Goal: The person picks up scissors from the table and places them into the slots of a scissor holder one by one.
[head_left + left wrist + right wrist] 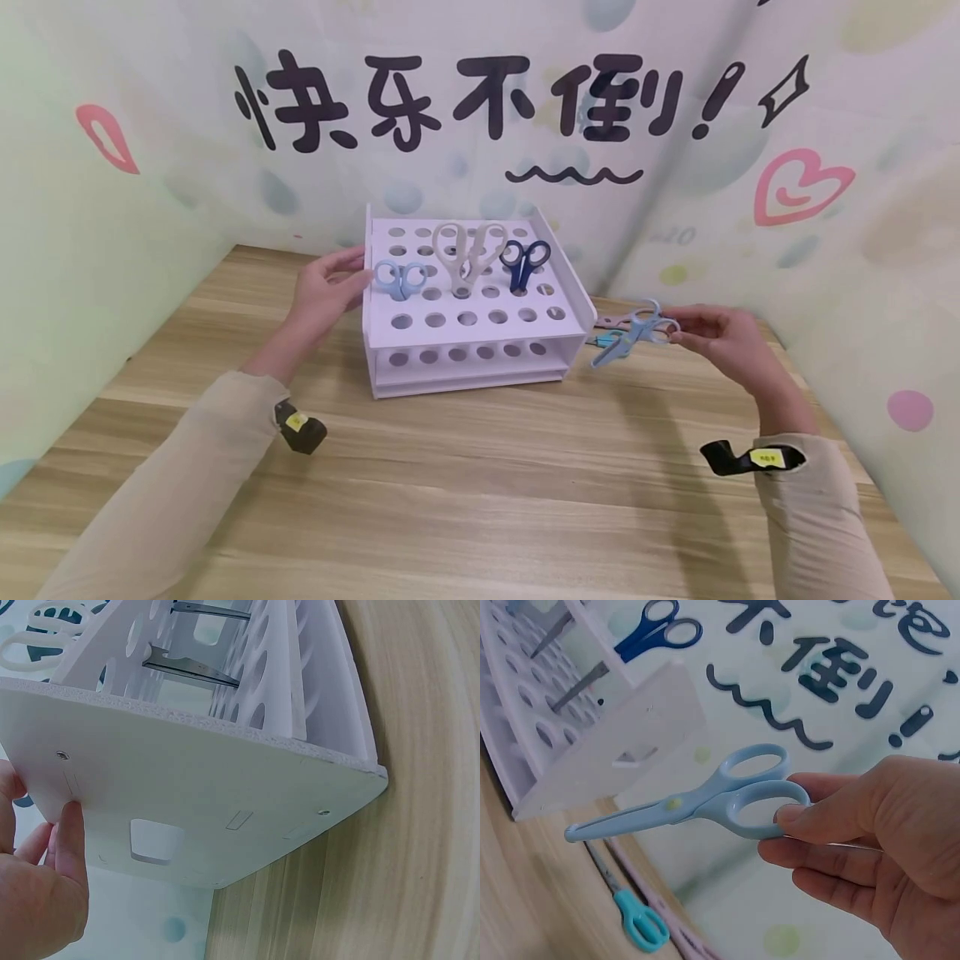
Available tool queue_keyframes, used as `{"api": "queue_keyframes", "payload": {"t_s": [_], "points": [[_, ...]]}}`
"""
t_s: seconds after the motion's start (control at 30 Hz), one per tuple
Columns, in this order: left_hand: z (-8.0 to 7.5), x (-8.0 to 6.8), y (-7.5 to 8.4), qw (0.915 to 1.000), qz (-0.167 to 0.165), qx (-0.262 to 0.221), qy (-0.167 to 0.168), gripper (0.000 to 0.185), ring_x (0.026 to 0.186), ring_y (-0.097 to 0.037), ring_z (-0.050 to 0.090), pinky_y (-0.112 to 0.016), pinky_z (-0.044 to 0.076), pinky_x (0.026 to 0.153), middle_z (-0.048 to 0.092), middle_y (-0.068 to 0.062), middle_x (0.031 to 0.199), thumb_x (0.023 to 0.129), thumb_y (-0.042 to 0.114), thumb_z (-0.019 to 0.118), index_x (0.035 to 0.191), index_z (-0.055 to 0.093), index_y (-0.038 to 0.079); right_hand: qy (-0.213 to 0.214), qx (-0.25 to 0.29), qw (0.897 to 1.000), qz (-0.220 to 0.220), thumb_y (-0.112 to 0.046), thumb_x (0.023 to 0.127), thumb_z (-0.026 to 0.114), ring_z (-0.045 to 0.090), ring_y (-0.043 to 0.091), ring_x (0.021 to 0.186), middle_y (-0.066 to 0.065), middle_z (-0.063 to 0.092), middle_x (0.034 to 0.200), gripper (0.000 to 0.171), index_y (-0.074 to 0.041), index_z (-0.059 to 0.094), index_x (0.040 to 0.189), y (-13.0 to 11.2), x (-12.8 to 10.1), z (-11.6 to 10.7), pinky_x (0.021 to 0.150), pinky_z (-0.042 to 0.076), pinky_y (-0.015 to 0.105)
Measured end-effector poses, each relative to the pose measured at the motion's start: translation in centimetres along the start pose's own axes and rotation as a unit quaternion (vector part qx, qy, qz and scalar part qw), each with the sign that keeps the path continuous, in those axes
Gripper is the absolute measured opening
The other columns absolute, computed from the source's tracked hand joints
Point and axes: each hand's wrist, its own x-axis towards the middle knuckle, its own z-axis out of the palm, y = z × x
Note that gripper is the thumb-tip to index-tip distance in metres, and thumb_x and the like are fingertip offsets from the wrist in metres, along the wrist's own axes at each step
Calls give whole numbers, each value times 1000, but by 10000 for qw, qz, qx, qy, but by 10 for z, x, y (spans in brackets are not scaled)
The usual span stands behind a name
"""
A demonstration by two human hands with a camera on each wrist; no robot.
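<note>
A white rack (480, 337) with rows of round holes stands in the middle of the wooden table. Three pairs of scissors stand in its holes: light blue (400, 279), beige (468, 250) and dark blue (523, 262). My left hand (351, 275) rests with straight fingers (69, 836) against the rack's left side panel (217, 795). To the right of the rack, my right hand (675, 327) pinches the handle of a pale blue pair of scissors (630, 337), held in the air with its closed blades pointing toward the rack. The right wrist view shows these scissors (694, 799) gripped at one ring by my right hand (795, 817).
A teal-handled pair of scissors (637, 919) lies on the table beside the rack's right side (622, 746), with a pink pair next to it. Patterned walls close in the table at the back and both sides. Bare wood (480, 483) stretches in front of the rack.
</note>
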Motion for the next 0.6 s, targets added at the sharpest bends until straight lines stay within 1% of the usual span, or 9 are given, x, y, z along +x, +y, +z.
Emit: {"api": "queue_keyframes", "payload": {"t_s": [0.1,0.23,0.33,0.4,0.53,0.6], "points": [[0,0,0,10000,0,-8,-10,48,106,-22,53,-22,54,79,45,-12,128,89,15,60,135,46,12,-44,-87,9999,-137,-3,86,62,62,1,78,0,68,90,30,7,59,114,-12,0,-2,65,53,14],[0,0,1,10000,-11,-23,-2,48,108,-23,52,-22,53,79,45,-13,129,89,15,60,135,46,12,-97,-287,9991,-289,-3,86,62,62,0,78,12,68,93,28,5,61,112,-25,2,-3,65,53,13],[0,-1,1,10000,-25,-1,-2,48,108,-23,52,-22,53,79,45,-12,128,89,16,60,135,46,12,-131,-268,9987,-403,-3,85,63,63,2,78,15,68,93,28,5,62,112,-33,3,-4,66,53,13],[0,-1,1,10000,-28,-3,-6,48,107,-22,52,-22,53,79,45,-11,128,89,16,60,135,46,12,-134,-173,9985,-510,-2,84,63,64,4,78,12,68,92,28,7,61,111,-38,3,-5,67,53,14],[0,-1,1,10000,-29,-45,-15,48,106,-22,53,-22,53,79,44,-13,129,89,16,60,135,46,12,-59,1,9983,-579,0,82,65,64,6,77,-2,68,89,28,7,62,110,-49,4,-5,67,54,14],[0,0,1,10000,-38,-72,-20,48,106,-22,53,-22,53,79,44,-13,129,89,15,60,135,46,12,-29,9,9981,-614,0,82,66,64,5,76,-5,68,88,28,7,63,109,-54,5,-5,66,53,14]]}}
